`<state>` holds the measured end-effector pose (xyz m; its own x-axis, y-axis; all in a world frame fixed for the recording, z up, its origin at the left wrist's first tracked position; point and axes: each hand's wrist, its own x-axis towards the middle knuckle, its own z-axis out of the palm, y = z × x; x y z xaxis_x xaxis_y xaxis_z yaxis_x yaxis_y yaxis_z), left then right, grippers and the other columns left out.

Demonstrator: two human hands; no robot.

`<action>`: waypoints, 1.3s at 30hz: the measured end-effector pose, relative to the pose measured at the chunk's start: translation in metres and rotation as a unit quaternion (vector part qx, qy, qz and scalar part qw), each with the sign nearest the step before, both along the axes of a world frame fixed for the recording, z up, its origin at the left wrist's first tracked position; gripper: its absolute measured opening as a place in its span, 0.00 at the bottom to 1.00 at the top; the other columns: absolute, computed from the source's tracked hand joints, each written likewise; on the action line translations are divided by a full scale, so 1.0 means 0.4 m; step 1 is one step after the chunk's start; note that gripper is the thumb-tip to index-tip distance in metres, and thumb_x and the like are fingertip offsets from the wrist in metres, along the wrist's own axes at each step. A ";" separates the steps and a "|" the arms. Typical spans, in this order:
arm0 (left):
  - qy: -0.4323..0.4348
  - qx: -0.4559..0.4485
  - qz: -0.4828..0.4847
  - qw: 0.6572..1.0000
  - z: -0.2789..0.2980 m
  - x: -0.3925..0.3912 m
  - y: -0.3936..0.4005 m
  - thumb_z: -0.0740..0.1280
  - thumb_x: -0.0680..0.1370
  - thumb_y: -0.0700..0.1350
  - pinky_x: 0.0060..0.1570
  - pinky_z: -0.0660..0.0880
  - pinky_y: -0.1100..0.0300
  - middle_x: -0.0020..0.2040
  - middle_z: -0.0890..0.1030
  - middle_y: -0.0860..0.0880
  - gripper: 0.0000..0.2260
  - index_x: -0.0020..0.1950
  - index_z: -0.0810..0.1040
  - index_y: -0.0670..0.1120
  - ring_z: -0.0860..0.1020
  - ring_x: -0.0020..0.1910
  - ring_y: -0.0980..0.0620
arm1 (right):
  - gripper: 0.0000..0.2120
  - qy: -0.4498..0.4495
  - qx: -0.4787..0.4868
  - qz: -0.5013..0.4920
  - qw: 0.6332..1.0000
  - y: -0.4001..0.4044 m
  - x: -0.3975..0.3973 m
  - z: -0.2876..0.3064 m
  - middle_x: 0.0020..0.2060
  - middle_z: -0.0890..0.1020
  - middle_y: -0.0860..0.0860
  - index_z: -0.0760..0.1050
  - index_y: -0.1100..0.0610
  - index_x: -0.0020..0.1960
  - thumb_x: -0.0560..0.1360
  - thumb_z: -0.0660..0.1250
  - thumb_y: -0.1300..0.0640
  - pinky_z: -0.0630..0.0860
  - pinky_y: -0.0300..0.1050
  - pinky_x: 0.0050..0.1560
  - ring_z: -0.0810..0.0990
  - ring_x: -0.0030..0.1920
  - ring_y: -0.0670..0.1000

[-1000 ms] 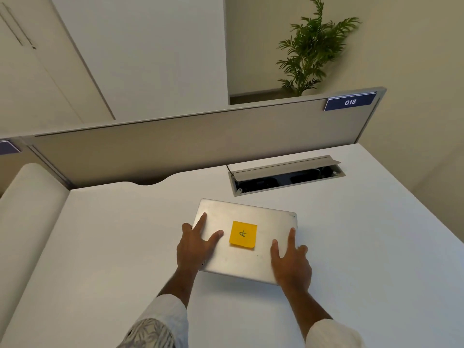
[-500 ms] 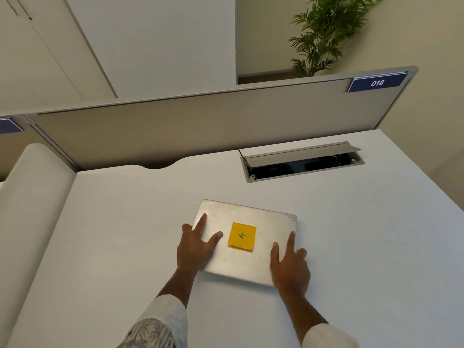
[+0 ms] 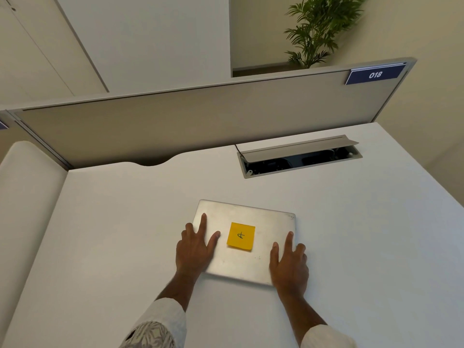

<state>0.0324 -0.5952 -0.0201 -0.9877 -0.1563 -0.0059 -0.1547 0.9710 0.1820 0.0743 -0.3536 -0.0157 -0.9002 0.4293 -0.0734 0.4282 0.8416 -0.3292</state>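
A closed silver laptop [image 3: 253, 219] lies flat on the white desk [image 3: 113, 234], turned slightly clockwise. A yellow sticky note [image 3: 241, 236] with a handwritten mark is stuck on the middle of its lid. My left hand [image 3: 194, 249] rests on the lid's near left corner, fingers straight and spread, some of them past the left edge. My right hand [image 3: 288, 264] rests on the near right corner the same way, with its outer fingers over the right edge.
An open cable tray [image 3: 298, 159] with a raised grey flap is sunk into the desk behind the laptop. A beige partition [image 3: 188, 121] with a blue "018" label [image 3: 375, 75] closes the desk's far side. A potted plant [image 3: 316, 28] stands beyond it.
The view has tilted down a little, so the partition and plant sit higher in the frame. Both hands and the laptop keep the same places on the desk.
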 end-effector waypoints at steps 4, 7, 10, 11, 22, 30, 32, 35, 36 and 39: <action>-0.014 -0.029 -0.006 0.999 0.004 0.001 0.001 0.49 0.79 0.69 0.33 0.74 0.53 0.53 0.73 0.42 0.34 0.80 0.60 0.52 0.76 0.44 0.44 | 0.29 -0.004 0.019 0.008 1.000 0.001 0.004 -0.001 0.51 0.74 0.59 0.63 0.56 0.76 0.80 0.56 0.41 0.79 0.51 0.37 0.78 0.46 0.58; -0.028 -0.042 -0.006 0.999 0.009 0.007 0.003 0.50 0.80 0.68 0.34 0.74 0.53 0.53 0.73 0.43 0.34 0.81 0.59 0.51 0.76 0.44 0.45 | 0.29 -0.003 0.022 0.011 1.000 0.003 0.004 0.001 0.51 0.75 0.59 0.64 0.56 0.75 0.80 0.56 0.41 0.79 0.51 0.37 0.77 0.46 0.58; -0.036 -0.050 -0.007 0.998 0.011 0.015 0.003 0.45 0.79 0.68 0.33 0.73 0.54 0.52 0.73 0.43 0.35 0.81 0.59 0.50 0.75 0.43 0.45 | 0.29 -0.004 0.035 0.016 0.999 0.003 0.006 0.000 0.50 0.75 0.58 0.65 0.56 0.75 0.80 0.56 0.41 0.78 0.50 0.37 0.77 0.45 0.57; -0.037 -0.050 -0.007 0.998 0.013 0.017 0.003 0.45 0.78 0.68 0.33 0.72 0.54 0.51 0.73 0.42 0.35 0.80 0.59 0.50 0.75 0.42 0.45 | 0.29 -0.005 0.038 0.016 0.999 0.004 0.007 -0.001 0.50 0.76 0.58 0.65 0.56 0.75 0.80 0.56 0.41 0.78 0.50 0.37 0.76 0.45 0.57; -0.049 -0.075 0.001 0.996 0.012 0.024 0.011 0.46 0.79 0.66 0.31 0.68 0.55 0.50 0.74 0.42 0.34 0.80 0.59 0.50 0.73 0.42 0.46 | 0.27 -0.012 0.046 0.022 0.999 0.005 0.008 -0.004 0.49 0.77 0.59 0.67 0.58 0.74 0.79 0.59 0.46 0.77 0.51 0.36 0.77 0.45 0.58; -0.042 -0.093 -0.011 0.995 0.014 0.029 0.022 0.47 0.80 0.64 0.35 0.69 0.52 0.51 0.75 0.39 0.33 0.78 0.65 0.46 0.73 0.43 0.42 | 0.28 -0.022 0.058 0.019 0.998 -0.009 0.008 0.003 0.53 0.76 0.61 0.65 0.59 0.74 0.80 0.58 0.45 0.78 0.53 0.42 0.76 0.49 0.59; -0.047 -0.111 -0.015 0.993 0.010 0.032 0.022 0.45 0.81 0.65 0.38 0.70 0.51 0.57 0.74 0.37 0.34 0.79 0.62 0.45 0.73 0.46 0.42 | 0.29 -0.026 0.068 0.030 0.997 -0.009 0.004 0.002 0.57 0.75 0.62 0.66 0.60 0.74 0.79 0.58 0.44 0.78 0.54 0.43 0.76 0.50 0.59; -0.050 -0.115 -0.012 0.992 0.008 0.032 0.026 0.46 0.81 0.65 0.38 0.71 0.51 0.62 0.73 0.36 0.33 0.79 0.62 0.45 0.73 0.48 0.41 | 0.30 -0.028 0.073 0.033 0.996 0.001 0.001 -0.004 0.60 0.74 0.62 0.65 0.60 0.74 0.79 0.57 0.42 0.79 0.53 0.39 0.76 0.51 0.59; -0.049 -0.113 -0.007 0.992 0.008 0.032 0.027 0.46 0.81 0.65 0.38 0.71 0.51 0.61 0.73 0.36 0.33 0.79 0.62 0.46 0.73 0.48 0.41 | 0.30 -0.028 0.072 0.033 0.996 0.003 0.000 -0.006 0.59 0.74 0.61 0.65 0.59 0.74 0.79 0.57 0.41 0.79 0.52 0.38 0.76 0.50 0.59; -0.049 -0.102 0.009 0.994 0.008 0.031 0.029 0.46 0.80 0.67 0.38 0.71 0.52 0.56 0.73 0.38 0.34 0.79 0.61 0.48 0.72 0.47 0.42 | 0.31 -0.029 0.076 0.034 0.996 0.007 -0.005 -0.011 0.58 0.73 0.59 0.63 0.57 0.75 0.78 0.55 0.39 0.78 0.49 0.34 0.75 0.49 0.57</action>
<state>0.0448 -0.5835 -0.0169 -0.9810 -0.1815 -0.0691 -0.1794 0.9831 -0.0352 0.0724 -0.3506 -0.0201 -0.9236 0.3776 -0.0658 0.3833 0.9074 -0.1722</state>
